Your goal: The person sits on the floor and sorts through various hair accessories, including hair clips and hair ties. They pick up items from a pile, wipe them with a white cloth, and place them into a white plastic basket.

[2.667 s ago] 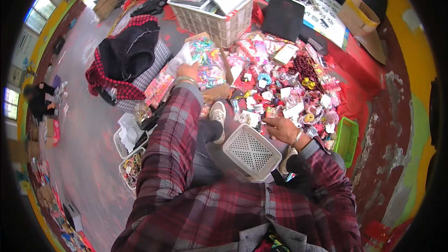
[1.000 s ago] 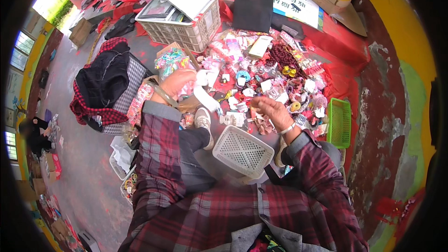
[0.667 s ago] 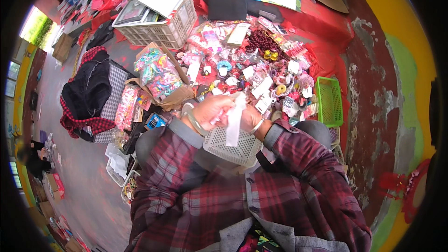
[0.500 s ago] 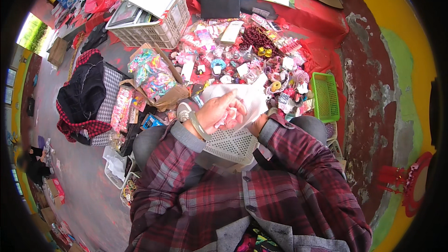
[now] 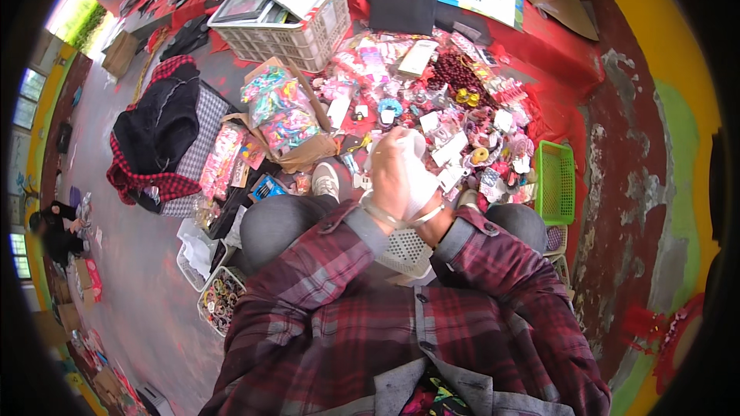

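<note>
In front of my body, a thin white sheet (image 5: 418,179), plastic or paper, is bunched between my hands. My left hand (image 5: 391,182) is closed round its upper left side, with the back of the hand showing and a pale bangle on the wrist. Lower down, my right hand (image 5: 436,220) is against the sheet; its fingers are mostly hidden behind the white material. Both wrists are close together. Below them, between my knees, sits a perforated white plastic basket (image 5: 406,254), upside down or lidded, I cannot tell which.
A heap of hair ties and small packaged accessories (image 5: 462,119) spreads ahead. An open cardboard box (image 5: 316,151) of colourful packets stands left of it, a white crate (image 5: 327,31) behind. A green basket (image 5: 556,212) lies right; a basket of hair bands (image 5: 223,300) sits near my left knee.
The white sheet was spread wider and is now gathered into a narrow bundle. My left hand has moved right and turned upright, nearer my right hand. The whole view has shifted slightly.
</note>
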The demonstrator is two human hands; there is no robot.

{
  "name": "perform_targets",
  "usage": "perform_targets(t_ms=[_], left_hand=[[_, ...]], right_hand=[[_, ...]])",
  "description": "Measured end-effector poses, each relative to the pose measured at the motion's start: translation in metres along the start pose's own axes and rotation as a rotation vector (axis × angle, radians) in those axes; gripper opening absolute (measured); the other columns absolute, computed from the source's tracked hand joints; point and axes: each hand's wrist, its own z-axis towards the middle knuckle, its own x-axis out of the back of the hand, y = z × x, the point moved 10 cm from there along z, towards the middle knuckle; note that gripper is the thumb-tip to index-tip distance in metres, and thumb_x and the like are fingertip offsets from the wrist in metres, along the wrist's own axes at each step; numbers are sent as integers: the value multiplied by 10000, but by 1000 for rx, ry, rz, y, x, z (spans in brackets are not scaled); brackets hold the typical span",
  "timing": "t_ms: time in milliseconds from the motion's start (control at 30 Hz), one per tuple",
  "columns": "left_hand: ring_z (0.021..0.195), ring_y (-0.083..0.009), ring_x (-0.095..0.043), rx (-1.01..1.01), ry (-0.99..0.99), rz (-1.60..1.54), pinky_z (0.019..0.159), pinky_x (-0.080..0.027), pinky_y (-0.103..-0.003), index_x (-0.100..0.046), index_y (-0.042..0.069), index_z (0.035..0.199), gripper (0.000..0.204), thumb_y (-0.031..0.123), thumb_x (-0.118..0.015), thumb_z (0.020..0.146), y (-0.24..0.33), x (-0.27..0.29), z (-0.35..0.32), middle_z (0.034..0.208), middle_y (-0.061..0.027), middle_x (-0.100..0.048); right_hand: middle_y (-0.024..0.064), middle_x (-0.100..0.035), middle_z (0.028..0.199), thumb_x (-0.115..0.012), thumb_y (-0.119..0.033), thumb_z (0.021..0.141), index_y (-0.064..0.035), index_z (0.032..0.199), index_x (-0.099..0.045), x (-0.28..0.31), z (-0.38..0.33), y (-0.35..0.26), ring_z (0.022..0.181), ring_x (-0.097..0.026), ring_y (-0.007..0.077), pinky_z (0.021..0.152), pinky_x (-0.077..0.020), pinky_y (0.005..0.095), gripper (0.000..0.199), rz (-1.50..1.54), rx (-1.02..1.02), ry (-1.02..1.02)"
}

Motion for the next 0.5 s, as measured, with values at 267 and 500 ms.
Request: perform_targets(t_ms=[267, 500], left_hand=[[1100, -392, -462, -147, -195, 737, 946, -331, -449, -367, 17, 1340, 494, 303, -377, 938, 10, -7, -5, 1091, -181, -598], [919, -265, -596, -136, -108, 388, 841, -440, -336, -515, -34, 1165, 353, 237, -408, 964, 19, 11, 2, 985, -159, -628]], right_hand=[[113, -571, 1081, -414, -243, 951, -64, 1162, -511, 11, -3, 4, 945, -566, 240, 838, -477, 354, 293, 1069, -427, 330], [56, -614, 788, -556, -276, 888, -69, 943, -598, 49, 2, -27, 635, -597, 189, 528, -494, 308, 218, 625, -509, 538]])
